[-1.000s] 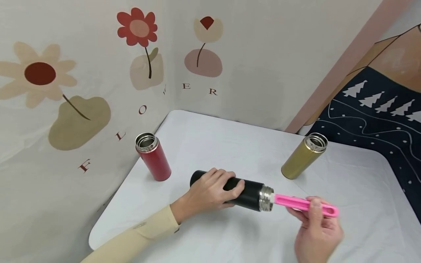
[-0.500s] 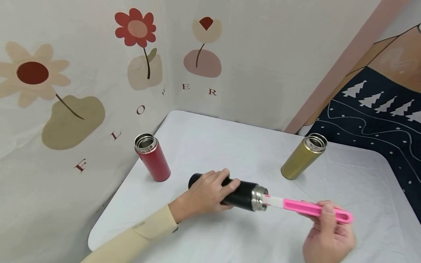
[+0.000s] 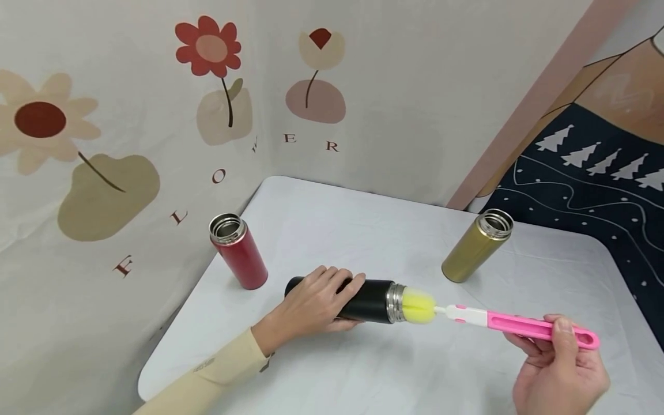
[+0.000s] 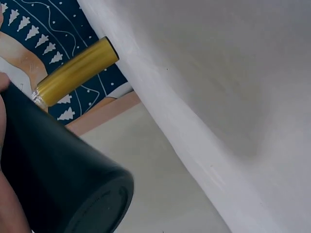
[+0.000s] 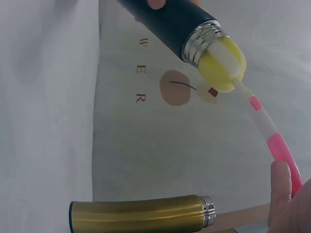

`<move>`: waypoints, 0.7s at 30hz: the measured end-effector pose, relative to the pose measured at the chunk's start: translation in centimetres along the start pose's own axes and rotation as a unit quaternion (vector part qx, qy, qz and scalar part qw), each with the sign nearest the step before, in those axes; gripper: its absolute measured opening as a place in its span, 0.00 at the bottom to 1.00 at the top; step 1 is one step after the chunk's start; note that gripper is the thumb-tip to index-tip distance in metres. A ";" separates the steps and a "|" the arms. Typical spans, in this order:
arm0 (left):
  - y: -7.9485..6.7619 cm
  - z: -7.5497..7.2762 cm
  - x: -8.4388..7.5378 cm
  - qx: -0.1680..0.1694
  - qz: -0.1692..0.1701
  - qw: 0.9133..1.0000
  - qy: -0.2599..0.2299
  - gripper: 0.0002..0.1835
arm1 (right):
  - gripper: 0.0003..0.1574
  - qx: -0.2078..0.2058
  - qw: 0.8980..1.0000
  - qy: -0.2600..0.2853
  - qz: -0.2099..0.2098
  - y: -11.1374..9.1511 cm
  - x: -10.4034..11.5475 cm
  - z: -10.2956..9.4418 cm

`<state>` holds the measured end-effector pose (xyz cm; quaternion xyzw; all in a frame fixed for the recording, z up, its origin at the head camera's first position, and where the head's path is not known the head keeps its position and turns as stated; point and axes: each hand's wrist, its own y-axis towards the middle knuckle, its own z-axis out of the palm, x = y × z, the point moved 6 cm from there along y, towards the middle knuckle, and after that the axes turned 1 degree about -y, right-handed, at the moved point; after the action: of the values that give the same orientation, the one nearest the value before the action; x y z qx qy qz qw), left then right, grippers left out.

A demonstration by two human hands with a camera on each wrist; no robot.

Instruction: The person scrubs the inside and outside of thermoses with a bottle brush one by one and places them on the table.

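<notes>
My left hand [image 3: 319, 302] grips a black vacuum flask [image 3: 374, 301] from above, its threaded steel mouth turned right. A pink-and-white bottle brush [image 3: 519, 324] is pinched near the end of its handle by my right hand [image 3: 562, 366]. Its yellow sponge head [image 3: 419, 305] sits at the flask's mouth, partly outside; the right wrist view shows the sponge [image 5: 223, 65] bulging from the steel neck. Whether some of the sponge is still inside is partly hidden. In the left wrist view the flask's base [image 4: 102, 208] faces the camera.
An open red flask [image 3: 240, 253] stands at the table's left edge, and an open gold flask [image 3: 477, 246] stands at the back right. Both are on the white-covered table [image 3: 332, 225]. A fabric wall with printed flowers [image 3: 211, 49] rises behind.
My right hand has drawn the brush to the right, so its white neck and yellow sponge now show outside the flask. The left hand and flask have shifted slightly left.
</notes>
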<state>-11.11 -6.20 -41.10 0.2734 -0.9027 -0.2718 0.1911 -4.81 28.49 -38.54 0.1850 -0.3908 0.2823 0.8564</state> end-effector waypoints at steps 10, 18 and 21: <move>0.3 -1.2 0.6 -0.062 0.006 0.997 0.042 0.38 | 0.25 -0.043 0.997 0.017 0.069 -0.3 -1.1 -0.4; 1.0 -1.2 0.2 -0.067 0.019 0.996 0.059 0.30 | 0.26 0.014 1.000 0.022 0.005 -2.1 -1.5 1.5; 1.4 -1.0 -0.6 -0.069 0.027 0.996 0.049 0.30 | 0.18 0.070 0.997 0.044 0.006 -3.3 -2.4 2.5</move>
<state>-10.67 -5.23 -39.61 0.2481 -0.8784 -0.3145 0.2607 -5.48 23.79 -39.15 0.2296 -0.3330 0.3218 0.8561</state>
